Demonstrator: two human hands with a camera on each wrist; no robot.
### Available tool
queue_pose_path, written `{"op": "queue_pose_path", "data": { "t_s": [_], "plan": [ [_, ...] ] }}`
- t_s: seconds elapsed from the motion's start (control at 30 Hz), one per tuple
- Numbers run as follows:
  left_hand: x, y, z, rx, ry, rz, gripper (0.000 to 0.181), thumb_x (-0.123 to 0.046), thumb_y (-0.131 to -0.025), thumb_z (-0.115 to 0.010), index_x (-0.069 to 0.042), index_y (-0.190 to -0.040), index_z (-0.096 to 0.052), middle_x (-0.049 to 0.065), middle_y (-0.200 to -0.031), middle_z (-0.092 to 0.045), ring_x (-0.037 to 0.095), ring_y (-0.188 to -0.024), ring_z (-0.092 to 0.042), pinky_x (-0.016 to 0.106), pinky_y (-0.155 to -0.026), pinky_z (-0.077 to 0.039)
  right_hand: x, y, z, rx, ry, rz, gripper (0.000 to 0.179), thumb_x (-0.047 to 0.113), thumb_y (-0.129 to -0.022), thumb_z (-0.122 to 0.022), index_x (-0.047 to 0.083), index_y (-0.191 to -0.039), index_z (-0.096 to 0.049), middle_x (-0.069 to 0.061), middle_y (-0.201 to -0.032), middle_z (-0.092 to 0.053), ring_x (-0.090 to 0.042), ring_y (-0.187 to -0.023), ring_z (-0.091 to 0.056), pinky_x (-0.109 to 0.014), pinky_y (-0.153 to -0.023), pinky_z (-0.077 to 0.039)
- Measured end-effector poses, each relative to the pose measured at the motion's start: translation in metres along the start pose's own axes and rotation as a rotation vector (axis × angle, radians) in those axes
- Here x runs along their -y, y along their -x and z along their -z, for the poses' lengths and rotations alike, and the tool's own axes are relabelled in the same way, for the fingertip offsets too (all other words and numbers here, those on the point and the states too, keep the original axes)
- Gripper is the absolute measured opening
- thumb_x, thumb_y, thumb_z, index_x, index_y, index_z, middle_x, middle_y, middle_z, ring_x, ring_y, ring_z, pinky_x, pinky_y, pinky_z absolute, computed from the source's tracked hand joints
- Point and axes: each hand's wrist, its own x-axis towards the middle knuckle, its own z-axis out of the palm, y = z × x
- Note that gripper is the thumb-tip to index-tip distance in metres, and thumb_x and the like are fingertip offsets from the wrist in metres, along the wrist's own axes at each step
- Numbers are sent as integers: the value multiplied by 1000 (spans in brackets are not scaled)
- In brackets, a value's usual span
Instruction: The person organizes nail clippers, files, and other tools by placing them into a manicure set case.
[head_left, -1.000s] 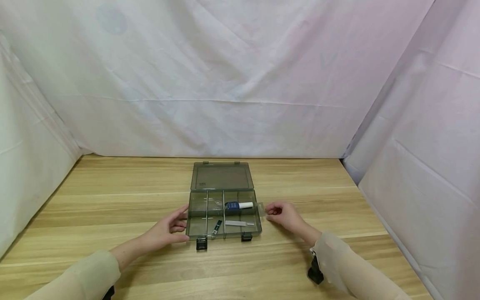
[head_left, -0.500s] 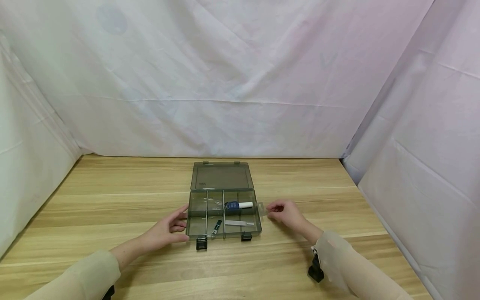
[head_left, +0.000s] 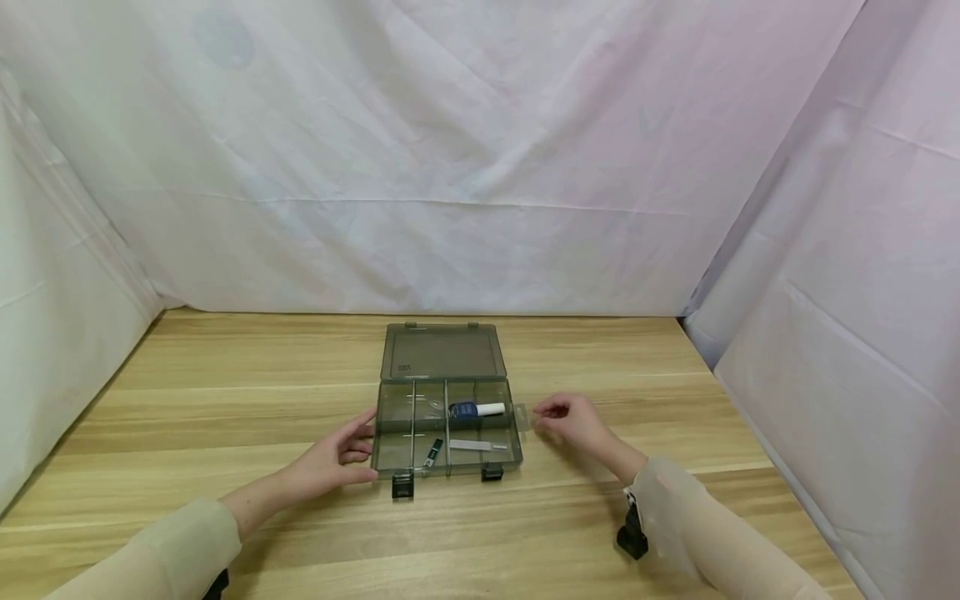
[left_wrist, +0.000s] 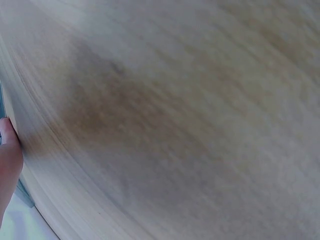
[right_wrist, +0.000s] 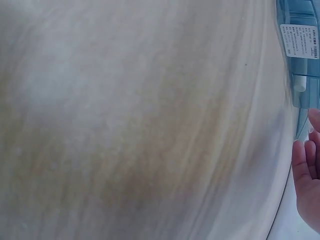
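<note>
A dark translucent compartment box stands on the table, its lid folded back flat. In its back right compartment lies a dark blue nail polish bottle with a white cap. A pale flat strip sits in the front right, and a nail clipper in the front middle. My left hand rests against the box's left side, fingers and thumb spread. Beside the clear tab on the right side, my right hand has loosely curled fingers, the fingertips just apart from the tab.
Two black latches hang open at the box's front. A white printed label shows on the box in the right wrist view. White cloth encloses the wooden table at the back and both sides.
My right hand has drawn slightly to the right, its fingertips off the clear tab. The left hand and the things in the box stay as they were.
</note>
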Motion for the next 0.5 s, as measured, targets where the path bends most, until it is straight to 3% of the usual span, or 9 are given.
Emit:
{"op": "queue_pose_path", "data": {
  "t_s": [0.5],
  "plan": [
    [1,0,1,-2,-8,11,95,-18,-80,-74,5,-148,-10,35,-138,-34,40,-118,-47,34,-98,-48,11,-4,9,-57,8,45,17,-3,-80,-66,-4,-97,-69,-15,-90,-69,-10,-77,-58,-17,-67,-51]
  ]
}}
